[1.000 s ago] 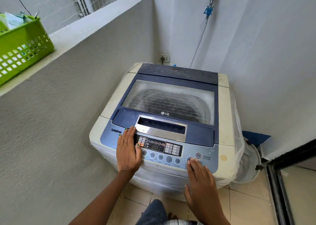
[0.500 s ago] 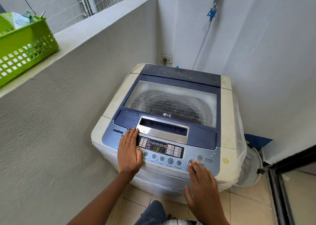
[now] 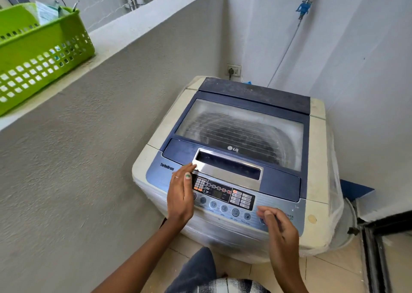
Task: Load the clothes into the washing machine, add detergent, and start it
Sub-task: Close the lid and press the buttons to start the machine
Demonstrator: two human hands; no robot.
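Both hands (image 3: 180, 194) (image 3: 281, 228) over washing machine (image 3: 316, 154) control panel (image 3: 225, 194)

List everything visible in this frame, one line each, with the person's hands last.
washing machine: one, cream and blue, in the corner, lid closed
control panel: one, dark with buttons, front edge of the machine
basket: one, green, on the ledge at upper left
wall socket: one, white, behind the machine, plug in it
tap: one, blue fitting, on the right wall
left hand: fingers straight, at the panel's left end
right hand: fingers loosely curled, over the panel's right end, holding nothing
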